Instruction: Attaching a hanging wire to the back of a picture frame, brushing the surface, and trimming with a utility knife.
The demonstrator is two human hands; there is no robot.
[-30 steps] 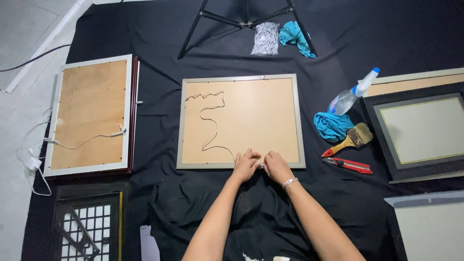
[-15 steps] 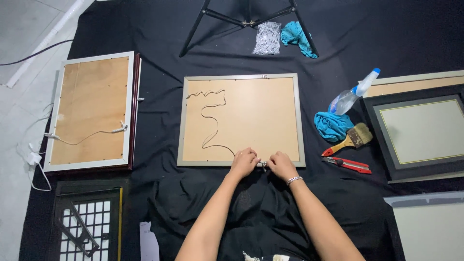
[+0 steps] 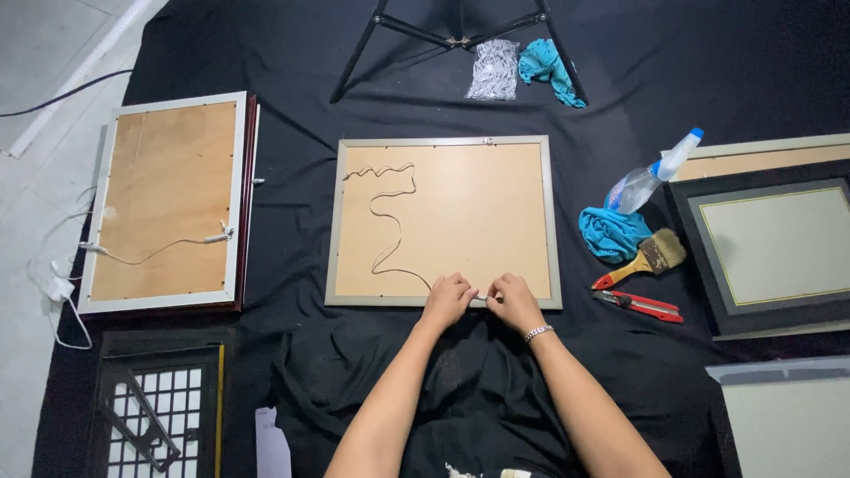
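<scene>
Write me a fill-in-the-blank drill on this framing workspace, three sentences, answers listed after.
1. Both hands, the left hand and the right hand, meet at the ____ edge of the picture frame.
2. The cord lies in loose curves on the frame's ____ backing board.
3. The paintbrush lies beside a crumpled ____ cloth.

Missing words: near (bottom); brown; blue

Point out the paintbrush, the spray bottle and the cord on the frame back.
paintbrush (image 3: 652, 258), head view, on its bristles.
spray bottle (image 3: 636, 186), head view, on its clear body.
cord (image 3: 386, 232), head view, mid-loop.
</scene>
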